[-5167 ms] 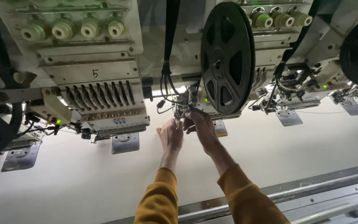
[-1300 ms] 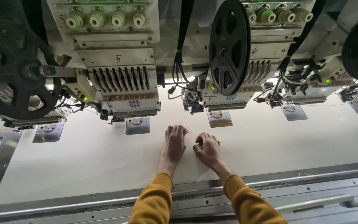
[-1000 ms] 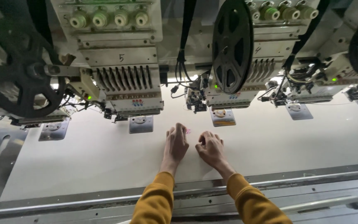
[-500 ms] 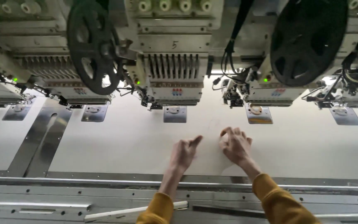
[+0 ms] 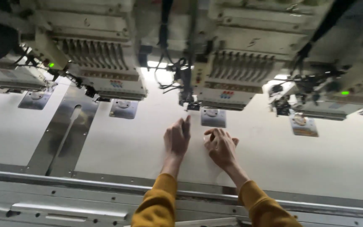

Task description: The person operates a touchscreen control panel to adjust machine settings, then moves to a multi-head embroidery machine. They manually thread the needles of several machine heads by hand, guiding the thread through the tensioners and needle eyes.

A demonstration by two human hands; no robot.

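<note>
My left hand lies flat on the white fabric stretched over the machine bed, fingers together and pointing towards the machine. My right hand rests beside it, fingers curled with the tips pressed on the fabric. Both hands sit just in front of a square metal needle plate under an embroidery head. Neither hand holds anything. Both sleeves are mustard yellow.
A second embroidery head hangs at the left over its own needle plate, and a third head is at the right. A bare metal strip interrupts the fabric at the left. A grey metal frame rail runs along the near edge.
My hands came down from the thread area of a head onto the fabric. The view has swung along the row of heads, and the black reels have left the picture.
</note>
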